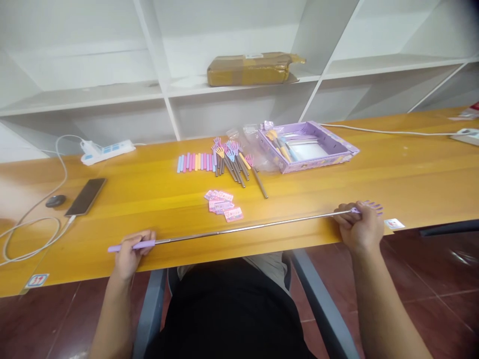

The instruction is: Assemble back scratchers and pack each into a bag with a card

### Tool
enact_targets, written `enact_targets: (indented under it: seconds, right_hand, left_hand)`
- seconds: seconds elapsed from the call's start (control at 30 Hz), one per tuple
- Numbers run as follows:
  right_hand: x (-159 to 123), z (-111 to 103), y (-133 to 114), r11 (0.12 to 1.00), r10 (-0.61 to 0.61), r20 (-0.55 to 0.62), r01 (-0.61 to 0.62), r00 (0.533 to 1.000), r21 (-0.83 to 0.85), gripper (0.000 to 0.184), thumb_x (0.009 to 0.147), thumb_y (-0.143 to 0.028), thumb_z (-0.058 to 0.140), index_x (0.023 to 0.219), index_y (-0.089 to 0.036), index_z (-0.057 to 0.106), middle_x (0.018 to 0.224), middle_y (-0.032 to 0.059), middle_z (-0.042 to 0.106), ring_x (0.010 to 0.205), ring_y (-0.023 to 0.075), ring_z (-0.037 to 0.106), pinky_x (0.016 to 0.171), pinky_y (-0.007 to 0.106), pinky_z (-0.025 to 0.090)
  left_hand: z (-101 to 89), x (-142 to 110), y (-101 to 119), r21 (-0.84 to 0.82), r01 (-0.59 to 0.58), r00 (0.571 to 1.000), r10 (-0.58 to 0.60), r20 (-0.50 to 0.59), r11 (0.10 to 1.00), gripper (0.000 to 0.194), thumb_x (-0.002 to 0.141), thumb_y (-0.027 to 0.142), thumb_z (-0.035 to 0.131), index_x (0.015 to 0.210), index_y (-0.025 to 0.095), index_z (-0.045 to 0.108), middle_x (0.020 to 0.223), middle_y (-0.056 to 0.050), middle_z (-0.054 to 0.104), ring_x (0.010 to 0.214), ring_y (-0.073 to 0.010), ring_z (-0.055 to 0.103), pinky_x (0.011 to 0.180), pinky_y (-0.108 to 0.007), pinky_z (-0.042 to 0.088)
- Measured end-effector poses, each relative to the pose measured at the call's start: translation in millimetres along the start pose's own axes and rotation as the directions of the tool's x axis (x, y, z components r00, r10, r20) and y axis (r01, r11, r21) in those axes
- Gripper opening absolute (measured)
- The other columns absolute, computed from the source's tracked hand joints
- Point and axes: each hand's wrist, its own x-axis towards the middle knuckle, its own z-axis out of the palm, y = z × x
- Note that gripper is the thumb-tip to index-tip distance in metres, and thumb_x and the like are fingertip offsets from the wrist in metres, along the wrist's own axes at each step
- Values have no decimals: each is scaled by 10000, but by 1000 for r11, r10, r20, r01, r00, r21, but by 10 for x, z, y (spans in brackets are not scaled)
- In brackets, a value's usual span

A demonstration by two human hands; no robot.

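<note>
A telescopic back scratcher point(243, 229) is stretched long across the front of the table. Its lilac handle is gripped by my left hand point(130, 252), closed around it. At the other end my right hand point(361, 224) is closed near the lilac claw head, whose prongs poke out past the fingers. Beyond the rod lies a pile of back scratcher heads on metal rods point(232, 159), in pink, blue, yellow and purple. Left of the pile is a row of coloured handles point(196, 162). Several small pink and purple cards point(222, 203) lie between the pile and the rod.
A purple open box point(318, 159) with more scratchers stands at the back, beside clear plastic bags point(256, 144). On the left are a phone point(87, 197) with a cable, a dark mouse point(56, 201) and a power strip point(108, 151). A taped carton point(250, 70) sits on the shelf.
</note>
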Motion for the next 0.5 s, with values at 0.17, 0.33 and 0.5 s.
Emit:
enact_targets:
  seconds: [0.17,0.33,0.5]
  right_hand:
    - [-58,29,-3,993,-117,-59,117,991,-2,436,751,-182,629,459,-222,307,424,-56,197,398,75,191,443,288,33]
    - [-202,52,-158,961,-276,-38,277,960,28,413,776,-255,542,424,-235,327,400,-47,176,353,85,173,419,294,64]
    - [-529,341,-140,942,-331,81,324,940,90,514,775,-387,695,452,-242,322,420,-79,162,364,76,157,400,272,122]
  left_hand:
    - [51,24,35,30,23,1000,-23,-20,999,504,864,530,608,492,253,413,507,0,329,552,-188,301,545,-347,255]
    - [-48,-89,223,47,5,999,-3,-51,999,496,889,514,588,514,253,394,518,-1,315,576,-200,314,568,-358,287]
    - [308,-211,405,121,-44,998,38,50,992,458,923,486,521,570,249,353,566,17,256,589,-190,299,587,-356,272]
